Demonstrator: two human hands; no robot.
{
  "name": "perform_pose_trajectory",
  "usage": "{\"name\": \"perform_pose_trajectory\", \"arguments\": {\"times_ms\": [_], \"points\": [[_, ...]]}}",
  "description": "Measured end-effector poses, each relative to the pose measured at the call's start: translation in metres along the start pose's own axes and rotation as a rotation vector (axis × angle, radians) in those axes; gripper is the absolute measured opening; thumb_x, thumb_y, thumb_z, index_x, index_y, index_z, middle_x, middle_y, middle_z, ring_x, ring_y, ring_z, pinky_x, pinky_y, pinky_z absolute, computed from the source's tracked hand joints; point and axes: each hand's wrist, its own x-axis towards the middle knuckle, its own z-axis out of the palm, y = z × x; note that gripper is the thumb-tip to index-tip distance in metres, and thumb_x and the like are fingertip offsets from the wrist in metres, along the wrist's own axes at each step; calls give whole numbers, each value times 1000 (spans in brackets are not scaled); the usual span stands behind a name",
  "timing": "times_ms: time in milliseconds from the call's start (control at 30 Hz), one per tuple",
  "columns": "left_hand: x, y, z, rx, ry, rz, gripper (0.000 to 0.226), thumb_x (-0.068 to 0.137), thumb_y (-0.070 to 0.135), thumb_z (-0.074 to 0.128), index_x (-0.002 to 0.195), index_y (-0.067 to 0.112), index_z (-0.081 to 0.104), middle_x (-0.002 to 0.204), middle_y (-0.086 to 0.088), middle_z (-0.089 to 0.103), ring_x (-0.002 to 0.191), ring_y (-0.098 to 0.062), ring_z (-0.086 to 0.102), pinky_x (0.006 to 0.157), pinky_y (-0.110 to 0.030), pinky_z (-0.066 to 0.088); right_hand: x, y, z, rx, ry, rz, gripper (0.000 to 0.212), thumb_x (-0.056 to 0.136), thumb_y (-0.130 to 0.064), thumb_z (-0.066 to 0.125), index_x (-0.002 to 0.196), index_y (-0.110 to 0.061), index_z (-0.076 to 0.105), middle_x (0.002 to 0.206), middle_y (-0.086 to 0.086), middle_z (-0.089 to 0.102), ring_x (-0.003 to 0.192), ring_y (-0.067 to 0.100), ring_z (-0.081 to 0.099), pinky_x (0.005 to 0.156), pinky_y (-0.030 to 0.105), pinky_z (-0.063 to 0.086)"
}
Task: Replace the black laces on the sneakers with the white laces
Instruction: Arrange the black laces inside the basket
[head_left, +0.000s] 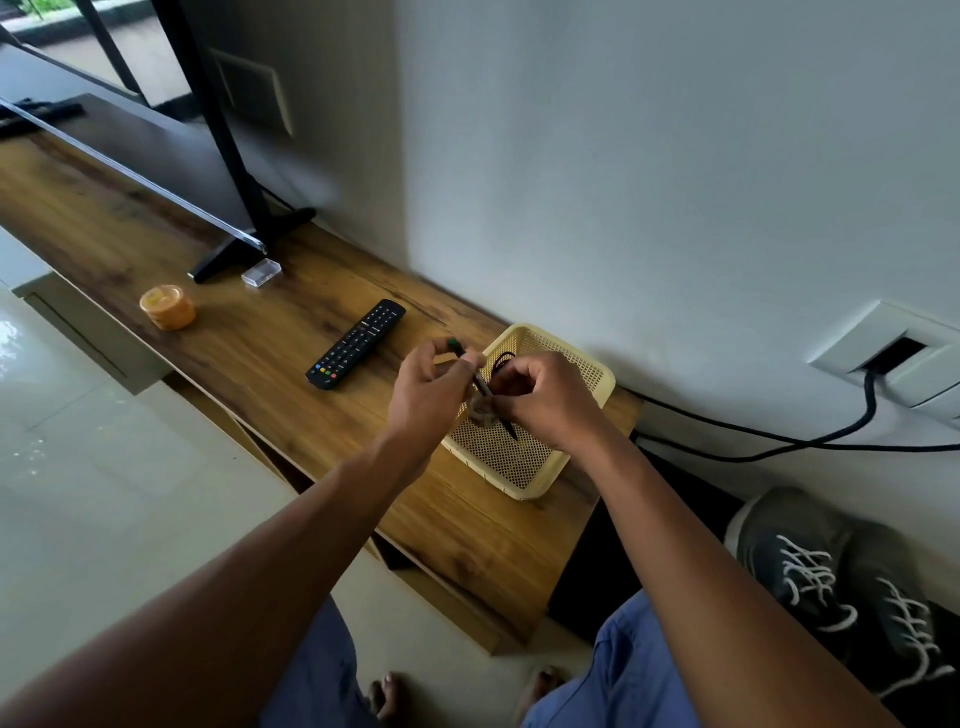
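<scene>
over the basket (597, 382), both hands curled; left hand (431, 389) and right hand (545, 400) pinched black laces (485, 387), grip partly hidden by the fingers.

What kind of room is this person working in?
Most likely a living room at home. A television stands on a long wooden console with its remote control beside it, and a pair of grey sneakers sits on the floor by the wall.

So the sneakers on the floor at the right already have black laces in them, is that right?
Not quite. The head view shows the sneakers on the floor at the right threaded with white laces, not black. A black lace lies in the yellow basket on the wooden shelf.
</scene>
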Motion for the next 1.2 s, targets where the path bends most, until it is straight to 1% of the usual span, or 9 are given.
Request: {"name": "perform_pose_trajectory", "arguments": {"times_ms": [167, 333, 467, 567, 700, 933, 1033, 1100, 1200], "points": [[7, 2, -27, 75, 170, 110, 31, 102, 25, 66, 132, 21, 61, 120, 2, 72, 107, -16, 71, 93, -40, 62, -1, 2, -6, -436, -217, 71, 11, 83, -20, 85, 91, -19, 78, 93, -2, 74, 82, 10, 68, 70, 30, 57], [10, 3, -42, 93, 176, 85, 16, 105, 21, 60, 116, 27, 69, 108, -3, 76, 105, -33, 70, 91, -52, 61, 3, 8, 11, -618, -283, 133, 6, 81, -15, 77, 86, -10, 76, 82, 7, 74, 71, 22, 72, 63, 40, 62], [11, 2, -49, 128, 172, 86, 18, 105, 18, 57, 116, 25, 70, 107, 0, 76, 102, -24, 72, 92, -47, 62, 6, 5, 24, -664, -277, 130, 3, 82, -10, 73, 85, -9, 74, 82, 8, 72, 72, 23, 71, 64, 41, 63], [12, -2, -54, 178, 161, 64, 16, 103, 22, 61, 115, 26, 71, 105, -2, 76, 97, -25, 73, 91, -52, 61, 8, 4, 24, -671, -289, 125, 6, 84, -11, 74, 89, -12, 74, 85, 5, 71, 74, 20, 70, 64, 36, 62], [16, -11, -57, 389, 50, -6, 17, 97, 26, 70, 114, 26, 73, 102, 5, 74, 95, -16, 71, 89, -49, 62, 10, 1, 19, -602, -303, 141, 9, 86, -17, 80, 95, -19, 78, 94, 1, 74, 81, 16, 71, 67, 30, 60], [19, -19, -53, 625, -30, 33, 22, 90, 11, 74, 99, 30, 80, 96, 11, 77, 90, -9, 72, 82, -41, 64, 12, -2, 19, -487, -368, 234, 10, 92, -16, 80, 101, -16, 79, 91, 2, 73, 65, 10, 65, 39, 14, 40], [20, -22, -52, 646, -25, 39, 20, 89, 11, 77, 98, 29, 80, 94, 10, 77, 86, -8, 72, 80, -39, 65, 14, -2, 23, -537, -377, 232, 11, 89, -13, 79, 100, -12, 79, 89, 5, 75, 68, 15, 70, 47, 22, 52], [21, -22, -52, 658, -24, 49, 20, 89, 11, 78, 97, 29, 80, 93, 11, 77, 84, -6, 72, 78, -36, 65, 15, -1, 27, -564, -369, 235, 11, 86, -13, 77, 97, -11, 79, 91, 7, 76, 74, 19, 73, 65, 35, 65], [21, -23, -52, 667, -19, 53, 19, 89, 12, 78, 97, 29, 81, 92, 11, 76, 82, -5, 72, 73, -27, 63, 15, -5, 31, -607, -358, 226, 10, 83, -15, 78, 93, -14, 77, 88, 4, 74, 75, 19, 72, 74, 41, 66]]}}
